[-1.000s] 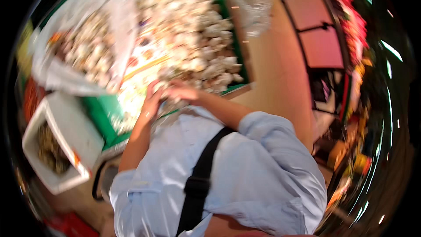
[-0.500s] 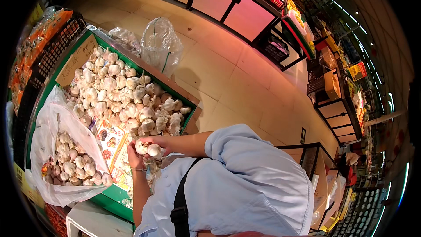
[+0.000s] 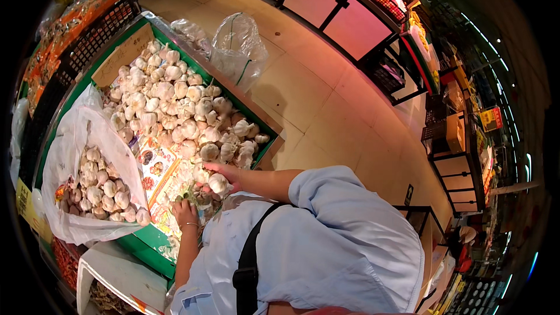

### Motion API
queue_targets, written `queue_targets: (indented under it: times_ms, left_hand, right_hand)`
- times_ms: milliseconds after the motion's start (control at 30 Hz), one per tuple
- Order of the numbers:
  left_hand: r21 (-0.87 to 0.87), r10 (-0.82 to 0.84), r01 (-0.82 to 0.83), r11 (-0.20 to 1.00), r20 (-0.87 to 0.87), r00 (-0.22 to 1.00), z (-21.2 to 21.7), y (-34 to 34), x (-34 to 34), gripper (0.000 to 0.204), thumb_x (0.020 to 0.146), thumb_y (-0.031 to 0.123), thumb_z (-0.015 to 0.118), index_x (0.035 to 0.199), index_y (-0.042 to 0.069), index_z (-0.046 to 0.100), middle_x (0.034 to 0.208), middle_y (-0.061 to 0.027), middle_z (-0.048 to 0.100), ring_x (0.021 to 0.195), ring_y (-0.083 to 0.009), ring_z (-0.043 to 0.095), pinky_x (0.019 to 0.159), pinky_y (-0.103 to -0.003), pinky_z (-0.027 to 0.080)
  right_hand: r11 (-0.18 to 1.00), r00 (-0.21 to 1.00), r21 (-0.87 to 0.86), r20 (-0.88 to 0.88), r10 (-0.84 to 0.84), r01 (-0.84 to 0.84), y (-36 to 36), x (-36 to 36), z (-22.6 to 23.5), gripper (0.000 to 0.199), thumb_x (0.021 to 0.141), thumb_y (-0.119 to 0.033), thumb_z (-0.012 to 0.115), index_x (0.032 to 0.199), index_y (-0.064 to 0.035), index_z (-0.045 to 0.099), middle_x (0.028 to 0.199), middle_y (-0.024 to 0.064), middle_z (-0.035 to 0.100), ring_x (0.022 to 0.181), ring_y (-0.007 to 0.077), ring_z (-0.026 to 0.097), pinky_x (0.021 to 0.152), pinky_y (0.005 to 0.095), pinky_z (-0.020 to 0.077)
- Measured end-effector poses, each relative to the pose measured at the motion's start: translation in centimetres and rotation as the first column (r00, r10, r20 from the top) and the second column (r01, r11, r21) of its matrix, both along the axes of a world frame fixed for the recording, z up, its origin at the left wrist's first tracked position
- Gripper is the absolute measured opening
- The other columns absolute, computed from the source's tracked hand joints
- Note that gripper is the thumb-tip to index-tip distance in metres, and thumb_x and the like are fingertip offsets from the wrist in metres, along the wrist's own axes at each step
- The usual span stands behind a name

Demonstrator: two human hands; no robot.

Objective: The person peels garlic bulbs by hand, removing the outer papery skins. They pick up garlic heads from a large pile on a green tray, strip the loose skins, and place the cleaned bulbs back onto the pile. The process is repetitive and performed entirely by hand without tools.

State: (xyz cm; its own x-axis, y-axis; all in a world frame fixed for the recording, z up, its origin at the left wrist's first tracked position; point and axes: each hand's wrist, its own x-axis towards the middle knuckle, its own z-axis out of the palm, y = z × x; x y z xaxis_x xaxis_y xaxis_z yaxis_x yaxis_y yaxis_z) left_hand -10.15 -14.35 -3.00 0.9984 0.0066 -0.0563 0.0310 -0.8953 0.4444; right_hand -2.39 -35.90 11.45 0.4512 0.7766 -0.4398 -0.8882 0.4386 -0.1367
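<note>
My right hand (image 3: 231,175) is closed around a whitish garlic bulb (image 3: 218,184), at the near corner of a green-sided bin (image 3: 142,245). Another bulb shows by its fingertips. Lower and to the left, my left hand (image 3: 185,213) rests with fingers apart over loose papery garlic skins (image 3: 170,189), and I see no bulb in it. A big heap of garlic (image 3: 166,90) fills the far part of the bin. On the left lies a spread white plastic bag (image 3: 61,140) with many bulbs (image 3: 92,170) in its mouth. Between bag and skins is a printed sheet (image 3: 149,184).
A cardboard sign (image 3: 121,58) leans at the bin's far left. Clear plastic bags (image 3: 238,46) hang on its far side. Black crates with orange packs (image 3: 52,52) stand at left, a white box (image 3: 119,274) near me. Produce counters (image 3: 359,20) line the tiled floor (image 3: 318,105).
My hands were together at the bulbs; now the left has come away, down onto the skins. The right still holds garlic. The whole view has shifted slightly.
</note>
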Motion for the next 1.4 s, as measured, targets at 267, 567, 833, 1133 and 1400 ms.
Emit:
queue_targets:
  times_ms: [267, 567, 833, 1133, 1400]
  left_hand:
    - [-0.252, 0.164, -0.18, 0.951, -0.082, 0.983, -1.6, 2.1, 0.6, 0.013, 0.066, 0.005, 0.05, 0.078, 0.007, 0.055, 0.075, -0.0118, 0.052, 0.074, -0.0275, 0.052, 0.066, -0.035, 0.043]
    - [-0.728, 0.128, -0.638, -0.249, -0.678, 0.724, 5.5, 3.8, 2.6, 0.028, 0.077, 0.004, 0.049, 0.104, 0.005, 0.045, 0.08, -0.0052, 0.055, 0.065, -0.0121, 0.055, 0.052, -0.024, 0.049]
    - [-0.678, 0.46, -0.576, 0.457, -0.375, 0.805, 3.8, 4.4, 3.4, 0.023, 0.075, 0.026, 0.061, 0.082, 0.004, 0.056, 0.061, -0.0001, 0.053, 0.053, -0.0087, 0.046, 0.047, -0.022, 0.038]
    - [-0.766, 0.345, -0.63, 0.131, -0.56, 0.753, 2.6, 3.6, 3.1, 0.022, 0.079, 0.01, 0.053, 0.101, 0.01, 0.053, 0.075, -0.0064, 0.056, 0.06, -0.0147, 0.053, 0.052, -0.024, 0.044]
    - [-0.155, 0.278, -0.277, 0.948, -0.02, 0.96, 2.7, -1.9, 2.6, 0.021, 0.074, 0.019, 0.055, 0.094, 0.012, 0.057, 0.085, -0.0138, 0.053, 0.081, -0.0284, 0.05, 0.072, -0.036, 0.041]
  right_hand:
    - [0.965, 0.997, -0.251, -0.008, -0.081, 0.076, 0.4, 0.2, -2.4, 0.044, 0.085, -0.046, 0.034, 0.097, -0.0062, 0.049, 0.085, 0.0085, 0.056, 0.066, 0.0193, 0.057, 0.05, 0.0309, 0.0498]
    - [0.999, 1.0, 0.032, -0.01, -0.021, 0.022, -1.5, 1.0, -2.6, 0.053, 0.082, -0.047, 0.039, 0.101, 0.0016, 0.049, 0.089, 0.0135, 0.057, 0.075, 0.022, 0.059, 0.055, 0.0313, 0.0523]
    - [0.999, 1.0, 0.054, 0.023, -0.007, 0.005, 0.1, 1.3, -2.1, 0.053, 0.083, -0.045, 0.04, 0.105, 0.0016, 0.048, 0.094, 0.0138, 0.054, 0.077, 0.0225, 0.056, 0.054, 0.0311, 0.0517]
    - [1.0, 0.999, 0.017, -0.04, -0.001, 0.002, -0.2, 1.6, -2.4, 0.056, 0.083, -0.047, 0.037, 0.103, 0.0049, 0.048, 0.09, 0.0133, 0.056, 0.076, 0.0213, 0.058, 0.056, 0.0321, 0.0529]
    - [0.999, 0.999, 0.032, -0.052, 0.002, 0.0, 0.0, 1.8, -3.4, 0.055, 0.083, -0.046, 0.039, 0.103, 0.0046, 0.047, 0.093, 0.0139, 0.055, 0.078, 0.0221, 0.058, 0.057, 0.0332, 0.0535]
